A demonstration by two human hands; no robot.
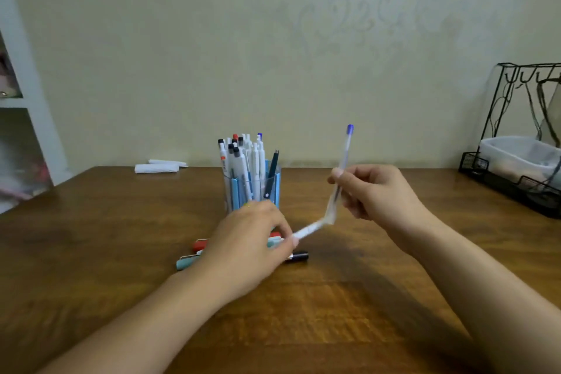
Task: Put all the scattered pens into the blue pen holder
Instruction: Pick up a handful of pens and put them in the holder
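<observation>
The blue pen holder [274, 184] stands at the table's middle, packed with several upright pens. My right hand [373, 191] grips a clear pen with a blue cap [346, 149], held upright to the holder's right. A white strip [312, 228], blurred, runs from that pen's lower end down to my left hand [252, 240], which pinches its other end. Under and beside my left hand lie loose pens: a red one [200, 244], a light blue one [185, 263] and a black one [299, 256], partly hidden.
The wooden table [121, 237] reaches to the wall. White folded paper [158, 167] lies at the back left. A black wire rack [516, 167] with a white tub stands at the right edge. A white shelf [33, 118] is at the left.
</observation>
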